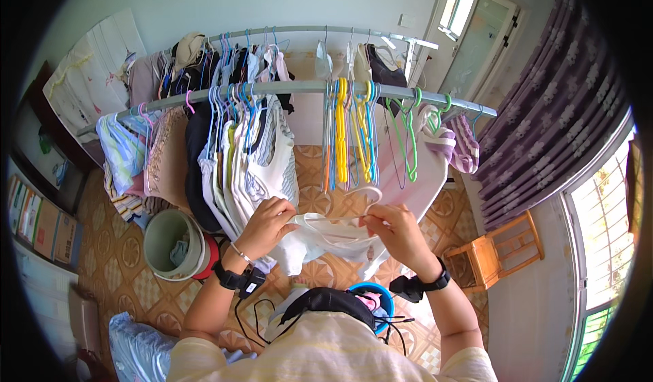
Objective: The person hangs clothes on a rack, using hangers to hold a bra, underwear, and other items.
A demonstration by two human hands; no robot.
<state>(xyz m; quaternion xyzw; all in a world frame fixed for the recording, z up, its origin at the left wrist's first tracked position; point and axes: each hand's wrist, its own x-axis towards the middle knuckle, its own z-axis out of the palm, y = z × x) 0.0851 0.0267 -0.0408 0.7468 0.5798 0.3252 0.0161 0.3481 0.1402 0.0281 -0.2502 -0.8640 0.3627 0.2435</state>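
Observation:
A white garment (330, 236) hangs between my two hands in front of the rail, its neckline stretched sideways. The pale hook of a white hanger (367, 192) rises from it near my right hand. My left hand (267, 224) is closed in a pinch on the garment's left shoulder. At the other shoulder my right hand (398, 229) is closed on the fabric, close to the hanger; whether it also grips the hanger is hidden. Just left of my left hand, several white shirts (235, 178) hang on blue hangers.
A metal rail (299, 88) crosses ahead, bearing yellow hangers (341, 134), green hangers (410, 137) and clothes. Behind it runs a second loaded rail (299, 28). A grey bucket (170, 249) stands left, a blue basin (384, 300) lies below, and a wooden chair (479, 263) stands right.

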